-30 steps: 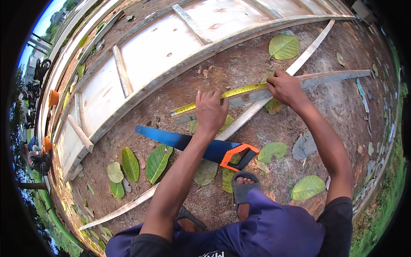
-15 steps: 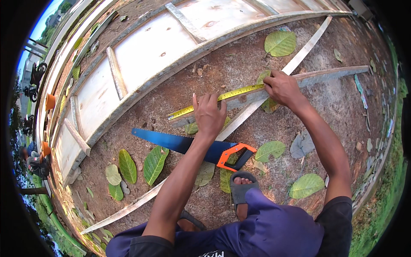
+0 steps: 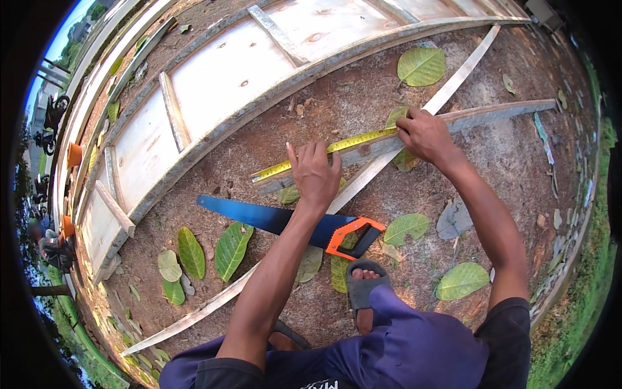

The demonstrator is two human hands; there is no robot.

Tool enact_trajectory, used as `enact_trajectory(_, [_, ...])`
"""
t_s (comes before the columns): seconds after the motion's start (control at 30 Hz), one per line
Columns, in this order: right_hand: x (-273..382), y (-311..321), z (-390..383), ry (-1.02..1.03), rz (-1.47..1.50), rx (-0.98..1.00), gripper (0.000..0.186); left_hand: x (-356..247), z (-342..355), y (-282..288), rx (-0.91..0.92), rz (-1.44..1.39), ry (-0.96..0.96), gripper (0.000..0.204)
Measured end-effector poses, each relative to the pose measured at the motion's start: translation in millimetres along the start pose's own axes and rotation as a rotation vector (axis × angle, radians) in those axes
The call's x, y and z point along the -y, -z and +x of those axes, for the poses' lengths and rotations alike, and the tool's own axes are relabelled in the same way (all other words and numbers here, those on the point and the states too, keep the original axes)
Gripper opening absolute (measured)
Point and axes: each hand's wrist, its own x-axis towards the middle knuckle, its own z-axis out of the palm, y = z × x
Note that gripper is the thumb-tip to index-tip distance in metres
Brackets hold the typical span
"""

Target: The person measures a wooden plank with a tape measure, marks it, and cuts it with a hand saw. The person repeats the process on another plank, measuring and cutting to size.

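Note:
A yellow tape measure blade point(image 3: 363, 139) runs along the far edge of a grey wooden strip point(image 3: 369, 153) lying slantwise on the ground. My left hand point(image 3: 315, 176) is closed over blade and strip near the strip's left end, fingers across the tape. Farther right, my right hand point(image 3: 425, 137) is closed at the other end of the visible blade, also over the strip; the tape's case is hidden. Beneath the grey strip crosses a paler, longer wooden strip point(image 3: 463, 74). Nearer me lies a handsaw point(image 3: 249, 212) with blue blade and orange-and-black handle, partly behind my left forearm.
A large pale panel framed with wooden battens point(image 3: 227, 61) spans the far left. Large green leaves point(image 3: 234, 249) are scattered over the brown soil. My sandalled foot point(image 3: 368, 280) is close to the saw handle. A person point(image 3: 55, 249) is at the far left edge.
The whole view has shifted very slightly. Both hands keep their places on the tape and the strip, and the saw lies where it was.

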Motion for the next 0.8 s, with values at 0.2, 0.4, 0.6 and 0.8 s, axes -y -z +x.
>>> enact_trajectory(0.2, [0.8, 0.4, -0.1, 0.001, -0.007, 0.009, 0.018, 0.3, -0.7, -1.6, -0.005, 0.004, 0.01, 0.027])
enact_trajectory(0.4, [0.5, -0.1, -0.9, 0.002, 0.002, -0.003, 0.018, 1.4, -2.7, -1.1, 0.003, -0.018, -0.001, 0.027])
enact_trajectory(0.6, [-0.4, -1.9, -0.3, 0.004, 0.032, -0.021, 0.015, 1.7, -3.0, -1.0, 0.007, -0.019, 0.001, 0.028])
enact_trajectory(0.8, [1.8, 3.0, 0.1, -0.035, 0.046, 0.032, 0.019, 0.3, -2.8, -2.4, -0.023, 0.053, 0.02, 0.035])
